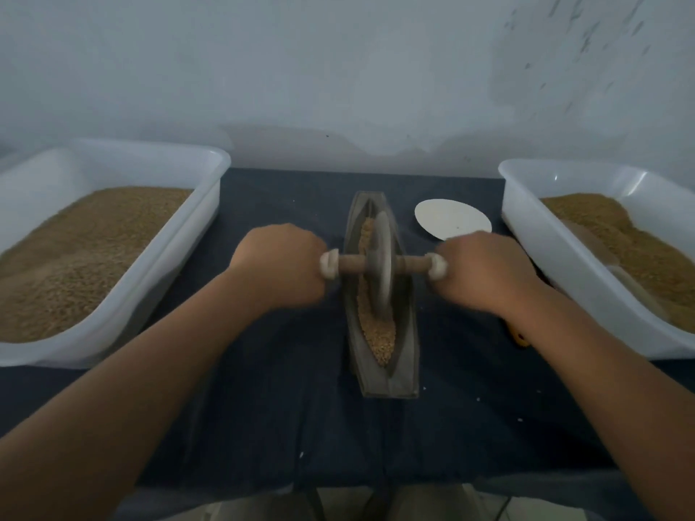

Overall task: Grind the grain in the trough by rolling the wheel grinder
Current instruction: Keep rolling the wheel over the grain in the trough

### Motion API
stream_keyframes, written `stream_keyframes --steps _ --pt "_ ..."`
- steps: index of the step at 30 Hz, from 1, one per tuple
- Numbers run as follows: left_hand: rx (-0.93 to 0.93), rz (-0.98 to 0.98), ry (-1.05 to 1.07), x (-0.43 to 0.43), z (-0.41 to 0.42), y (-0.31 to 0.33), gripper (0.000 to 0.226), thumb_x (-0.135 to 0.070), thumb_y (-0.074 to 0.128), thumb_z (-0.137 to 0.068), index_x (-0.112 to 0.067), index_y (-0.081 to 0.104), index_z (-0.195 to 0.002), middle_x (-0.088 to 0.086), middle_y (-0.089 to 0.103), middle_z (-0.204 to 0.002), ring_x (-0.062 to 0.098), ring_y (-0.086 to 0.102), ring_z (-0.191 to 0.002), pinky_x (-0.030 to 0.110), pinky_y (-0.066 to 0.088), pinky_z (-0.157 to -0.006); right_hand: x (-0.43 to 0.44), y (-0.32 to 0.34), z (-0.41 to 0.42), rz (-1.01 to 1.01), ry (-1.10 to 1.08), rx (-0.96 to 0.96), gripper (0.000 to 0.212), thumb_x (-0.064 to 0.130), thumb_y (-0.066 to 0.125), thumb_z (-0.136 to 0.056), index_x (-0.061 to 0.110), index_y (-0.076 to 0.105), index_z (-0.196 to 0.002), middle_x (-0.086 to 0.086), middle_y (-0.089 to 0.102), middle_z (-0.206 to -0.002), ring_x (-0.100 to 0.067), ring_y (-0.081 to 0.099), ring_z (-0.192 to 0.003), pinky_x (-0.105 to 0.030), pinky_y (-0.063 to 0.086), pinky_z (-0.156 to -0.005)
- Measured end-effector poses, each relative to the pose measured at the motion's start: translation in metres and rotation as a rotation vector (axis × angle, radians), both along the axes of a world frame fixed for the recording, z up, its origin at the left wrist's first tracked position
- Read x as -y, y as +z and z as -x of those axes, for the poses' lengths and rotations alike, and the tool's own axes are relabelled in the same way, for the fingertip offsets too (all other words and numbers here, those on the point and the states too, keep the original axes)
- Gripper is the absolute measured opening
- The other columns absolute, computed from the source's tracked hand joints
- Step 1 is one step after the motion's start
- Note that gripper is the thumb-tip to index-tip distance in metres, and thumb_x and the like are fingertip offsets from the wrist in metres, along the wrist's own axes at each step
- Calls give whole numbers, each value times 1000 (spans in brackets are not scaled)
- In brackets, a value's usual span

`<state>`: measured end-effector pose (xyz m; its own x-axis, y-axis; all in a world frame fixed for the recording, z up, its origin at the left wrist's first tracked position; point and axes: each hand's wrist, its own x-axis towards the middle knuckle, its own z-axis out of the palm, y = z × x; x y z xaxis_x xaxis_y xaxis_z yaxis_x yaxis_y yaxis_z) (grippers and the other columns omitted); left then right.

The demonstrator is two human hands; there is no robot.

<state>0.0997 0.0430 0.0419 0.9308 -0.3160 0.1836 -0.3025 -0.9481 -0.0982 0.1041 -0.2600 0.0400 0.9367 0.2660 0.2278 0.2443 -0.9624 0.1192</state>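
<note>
at centre frame, on the dark-covered worktop (282, 389), the trough (404, 374) lies lengthwise, running away from the viewer. the wheel grinder (381, 265) stands on edge in its groove, about mid-length. grain (381, 342) lies along the channel, heaped mostly at the lower end, with more above the wheel.

left grip (282, 265): fingers wrapped round the left end of the wooden axle (351, 264). right grip (485, 272): wrapped round the right end the same way. pale wrapping shows at each axle end, just inside the fists.

handling, as judged: the wheel looks like stone or metal, so heavy and stiff, and its weight should do the crushing. the thin edge would tip easily, so take it at both axle ends with even downward pressure. the axle looks dry and not slippery. loose grain will likely ride up the trough ends. the wheel rim is blurred, so how finely the grain is ground i cannot tell.

left of frame: white bin (210, 189) of grain. right of frame: second bin (526, 204). white disc (451, 220) just upper right of the trough.
</note>
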Motion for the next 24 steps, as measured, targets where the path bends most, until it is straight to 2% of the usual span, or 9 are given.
stream_keyframes --steps 4,6,8,10,12,14,16,21,24 --pt "109 -42 -76 -8 22 -5 26 -47 54 -71 -27 49 -55 -11 45 -45 10 43 -39 19 25 -45 11 8 21 -31 12 -314 22 60 48 -69 45 62 -81 10 60 -61 -6 57 -59 -29 37 -49" --pt "37 -26 -33 -2 7 -1 25 -47 54 -73 -27 53 -59 -10 51 -53 13 49 -46 23 30 -48 7 5 12 -34 -20 -263 29 57 49 -73 32 62 -73 9 60 -62 -10 58 -60 -29 39 -51" --pt "-37 26 46 4 -22 5 25 -47 56 -80 -26 58 -67 -9 59 -66 17 56 -59 28 39 -55 -4 2 -10 -19 -58 -22 33 53 46 -81 24 55 -68 6 57 -65 -17 56 -62 -30 42 -55" --pt "-63 66 109 9 -48 13 24 -46 59 -82 -24 63 -73 -6 64 -75 21 60 -67 33 47 -62 -16 7 -31 -15 -80 152 31 45 49 -87 21 51 -67 4 52 -64 -19 49 -59 -29 36 -54" --pt "-45 67 116 12 -60 16 24 -46 60 -82 -23 64 -75 -4 64 -77 22 61 -69 34 50 -65 -24 13 -44 2 -100 126 29 38 51 -89 20 51 -66 4 52 -63 -18 47 -56 -28 30 -53" --pt "-53 61 98 13 -54 16 24 -46 60 -82 -24 64 -75 -5 64 -75 21 61 -67 33 50 -63 -22 13 -43 9 -93 98 26 36 51 -88 20 53 -68 3 55 -66 -20 53 -60 -28 32 -53" --pt "-93 53 49 7 -34 11 23 -45 58 -82 -25 63 -72 -7 63 -72 18 60 -64 31 47 -60 -14 11 -24 1 -55 48 28 41 50 -87 21 54 -69 4 58 -69 -21 58 -66 -29 38 -55" --pt "-67 18 -70 -13 13 -4 27 -52 52 -74 -28 56 -61 -10 55 -55 8 52 -50 24 35 -47 9 8 25 -18 15 -188 39 67 40 -66 31 57 -64 10 58 -58 -7 56 -56 -30 38 -49" --pt "-65 -7 -55 -3 -7 4 30 -52 49 -77 -27 58 -63 -10 57 -59 11 54 -54 25 37 -50 5 2 8 -18 -33 -185 38 64 43 -71 30 60 -68 10 60 -65 -10 57 -62 -29 38 -52"
